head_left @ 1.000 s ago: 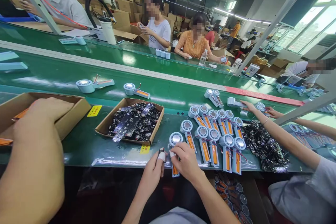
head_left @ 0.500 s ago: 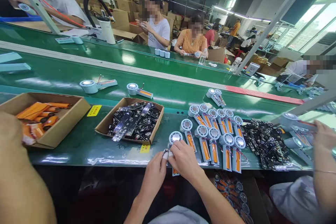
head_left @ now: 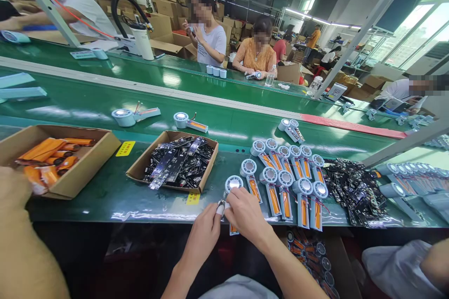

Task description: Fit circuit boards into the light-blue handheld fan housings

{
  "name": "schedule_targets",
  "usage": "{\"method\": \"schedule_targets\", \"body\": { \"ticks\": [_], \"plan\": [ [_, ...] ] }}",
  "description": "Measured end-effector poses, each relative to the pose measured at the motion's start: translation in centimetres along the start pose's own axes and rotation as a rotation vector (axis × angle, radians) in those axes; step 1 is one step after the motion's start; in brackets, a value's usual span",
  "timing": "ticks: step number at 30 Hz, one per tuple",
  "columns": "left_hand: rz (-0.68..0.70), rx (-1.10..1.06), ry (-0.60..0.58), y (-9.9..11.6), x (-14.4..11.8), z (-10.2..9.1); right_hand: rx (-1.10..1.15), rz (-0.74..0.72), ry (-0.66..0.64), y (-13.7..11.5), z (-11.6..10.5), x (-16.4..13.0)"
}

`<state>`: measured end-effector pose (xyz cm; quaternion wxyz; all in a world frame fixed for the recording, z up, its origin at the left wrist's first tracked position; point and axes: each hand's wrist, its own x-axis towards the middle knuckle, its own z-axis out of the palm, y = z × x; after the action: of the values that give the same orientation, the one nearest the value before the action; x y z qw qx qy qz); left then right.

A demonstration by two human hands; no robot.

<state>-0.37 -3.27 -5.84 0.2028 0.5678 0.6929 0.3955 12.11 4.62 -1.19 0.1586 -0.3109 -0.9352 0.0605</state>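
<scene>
My left hand (head_left: pixel 203 233) and my right hand (head_left: pixel 245 215) meet at the front edge of the green bench, pinching a small dark circuit board with wires at their fingertips. Under my right hand lies a light-blue fan half-shell (head_left: pixel 234 183) with a round silver head and an orange battery in its handle. My left fingertips wear white tape. To the right, several identical fan shells (head_left: pixel 286 182) lie in rows. A cardboard tray of black circuit boards (head_left: pixel 177 161) sits just left of my hands.
A cardboard box of orange batteries (head_left: pixel 56 156) stands far left, with a neighbour's arm (head_left: pixel 21 243) in front of it. Loose black boards (head_left: pixel 354 191) lie at right. Two fan shells (head_left: pixel 135 116) ride the green conveyor (head_left: pixel 228 124). Other people work across the belt.
My hands have closed together over the shell's handle with the small board. The left neighbour's hand left the battery box. The right neighbour's arms withdrew from the fan rows. The belt's shells drifted right.
</scene>
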Motion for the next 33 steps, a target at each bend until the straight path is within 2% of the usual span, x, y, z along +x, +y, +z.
{"method": "schedule_targets", "body": {
  "ticks": [7, 13, 19, 22, 25, 27, 30, 33],
  "plan": [
    [0.027, 0.026, -0.055, -0.3, -0.2, -0.4, 0.029, -0.001, -0.004, 0.0, 0.4, -0.2],
    [0.091, -0.048, -0.16, -1.3, 0.6, -1.7, 0.258, 0.005, -0.008, 1.3, -0.2, -0.2],
    [0.125, -0.078, -0.232, -1.6, 1.0, -2.3, 0.389, -0.122, -0.071, 2.3, -1.3, 0.1],
    [0.129, -0.098, -0.254, -1.8, 1.1, -2.3, 0.385, -0.125, -0.074, 2.4, -1.2, 0.1],
    [0.113, -0.119, -0.249, -1.7, 1.1, -2.1, 0.398, -0.086, -0.059, 2.4, -1.0, 0.0],
    [0.083, -0.129, -0.226, -1.5, 0.9, -1.9, 0.499, -0.036, -0.027, 2.5, -1.2, -0.2],
    [0.01, -0.126, -0.165, -1.3, 0.2, -1.5, 0.696, 0.115, 0.1, 3.0, -2.1, -1.0],
    [-0.096, -0.121, -0.091, -1.2, -0.7, -1.1, 0.747, 0.276, 0.184, 3.4, -2.5, -2.0]
  ]
}}
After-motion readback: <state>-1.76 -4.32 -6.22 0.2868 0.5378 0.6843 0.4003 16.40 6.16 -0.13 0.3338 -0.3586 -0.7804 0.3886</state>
